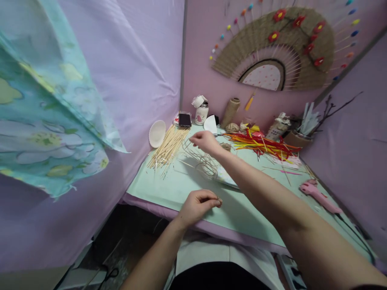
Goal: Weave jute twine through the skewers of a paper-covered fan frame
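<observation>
Above the table, my right hand (pixel 204 142) is closed in a pinch, with strands of thin tan twine (pixel 208 166) looping beside and below its fingertips. The loose loops lie tangled under my right forearm, which hides part of them. Closer to the front edge, my left hand (pixel 198 207) is also pinched shut. A tiny brown bit shows at its fingertips, too small to make out. A bundle of thin wooden sticks (pixel 169 148) lies to the left of my right hand. Partly behind my forearm rests a flat, pale patterned piece (pixel 227 177).
Red, orange and yellow strips (pixel 263 144) lie at the back right. A pink glue gun (pixel 320 196) with a cord is on the right. Along the back stand a white jar (pixel 201 113), a brown roll (pixel 230 112) and a white scalloped dish (pixel 157 133). Floral cloth (pixel 48 133) hangs at left.
</observation>
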A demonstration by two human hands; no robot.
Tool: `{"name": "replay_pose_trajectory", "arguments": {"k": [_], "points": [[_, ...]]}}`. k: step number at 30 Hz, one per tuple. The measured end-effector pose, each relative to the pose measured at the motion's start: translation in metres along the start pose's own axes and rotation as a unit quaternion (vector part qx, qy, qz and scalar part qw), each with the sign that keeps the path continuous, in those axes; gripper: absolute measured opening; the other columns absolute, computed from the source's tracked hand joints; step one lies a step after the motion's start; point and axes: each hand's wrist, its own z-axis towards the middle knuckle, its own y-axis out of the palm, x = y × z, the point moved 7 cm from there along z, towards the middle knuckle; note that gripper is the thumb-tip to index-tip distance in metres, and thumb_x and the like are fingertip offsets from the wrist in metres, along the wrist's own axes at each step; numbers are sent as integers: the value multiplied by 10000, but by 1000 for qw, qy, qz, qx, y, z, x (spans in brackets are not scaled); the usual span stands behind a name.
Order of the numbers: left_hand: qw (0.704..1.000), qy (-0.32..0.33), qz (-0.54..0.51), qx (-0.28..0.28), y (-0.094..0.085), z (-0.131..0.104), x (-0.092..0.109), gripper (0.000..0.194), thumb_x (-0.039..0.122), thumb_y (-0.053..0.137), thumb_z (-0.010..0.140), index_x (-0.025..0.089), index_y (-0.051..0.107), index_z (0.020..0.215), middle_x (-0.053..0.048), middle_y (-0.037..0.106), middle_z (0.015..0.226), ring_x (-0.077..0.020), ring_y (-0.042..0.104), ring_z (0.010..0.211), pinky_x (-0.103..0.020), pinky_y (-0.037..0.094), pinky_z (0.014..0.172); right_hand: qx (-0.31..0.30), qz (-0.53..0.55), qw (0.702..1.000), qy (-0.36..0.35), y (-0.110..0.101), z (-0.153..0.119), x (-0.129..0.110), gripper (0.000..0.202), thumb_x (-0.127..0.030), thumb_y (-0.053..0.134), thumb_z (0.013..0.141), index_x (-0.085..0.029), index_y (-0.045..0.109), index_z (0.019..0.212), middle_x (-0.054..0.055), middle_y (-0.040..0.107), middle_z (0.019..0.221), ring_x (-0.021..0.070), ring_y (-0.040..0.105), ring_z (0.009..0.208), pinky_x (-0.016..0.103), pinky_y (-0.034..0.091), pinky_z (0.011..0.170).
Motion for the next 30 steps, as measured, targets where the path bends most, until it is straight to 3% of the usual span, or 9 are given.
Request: {"name": "replay_pose_trajectory", "arguments": {"k": [3,5,10,15,19,21,24,26,30], "points": [[1000,-8,-1,-2,1,0,-1,198,358,724,757,165,746,721,-70,705,775,-178,641,777,-299,485,777,-8,188,981,41,-18,10,0,110,-186,645,836,-144,632,735,15,640,638,113,644,607,233,521,582],[1000,-10,-3,7,0,2,-1,192,350,717,769,165,742,725,-69,701,786,-176,637,795,-300,479,801,-38,220,974,41,-14,12,-3,123,-163,668,822,-141,625,709,16,642,626,109,655,600,223,535,567],[993,-11,-28,111,-15,10,-4,162,329,746,743,167,742,754,-112,662,1156,-219,615,1078,-329,440,961,-128,116,985,24,30,9,-1,163,-181,733,780,-130,636,659,28,643,578,113,642,565,212,531,525],[995,-3,85,44,-10,13,-1,132,294,708,776,169,748,759,-119,653,1178,-235,610,1109,-351,451,977,-213,-34,976,-10,37,13,1,112,-205,699,813,-136,672,898,61,720,834,129,671,691,223,536,596],[965,83,245,-30,11,7,9,124,219,646,823,196,766,838,-91,659,1184,-212,613,1098,-340,460,979,-338,-329,879,-63,23,-5,18,353,-268,788,705,-162,706,1032,84,718,1028,211,680,883,261,502,729],[932,153,322,-65,28,8,15,143,227,627,850,199,767,851,-97,650,1214,-225,590,1141,-370,444,1006,-357,-417,833,-72,18,-18,30,574,-323,827,637,-200,668,1174,100,682,1157,246,664,965,265,484,741],[868,219,431,-114,52,16,16,156,251,616,867,202,764,849,-105,608,1309,-280,495,1279,-465,381,1069,-351,-465,810,-70,22,-30,40,558,-354,801,637,-211,677,1163,109,677,1170,253,662,954,262,465,703],[837,222,479,-144,61,25,9,149,251,624,861,204,766,861,-103,550,1393,-314,398,1370,-511,319,1114,-359,-453,813,-67,28,-30,42,304,-291,735,696,-193,734,984,85,729,1011,236,671,892,261,455,691],[814,188,521,-172,64,36,-7,156,295,639,850,232,773,899,-78,488,1460,-348,333,1408,-555,242,1150,-303,-319,898,-31,35,-5,32,37,-124,700,675,-153,697,653,61,725,702,218,681,755,267,469,690]]}}
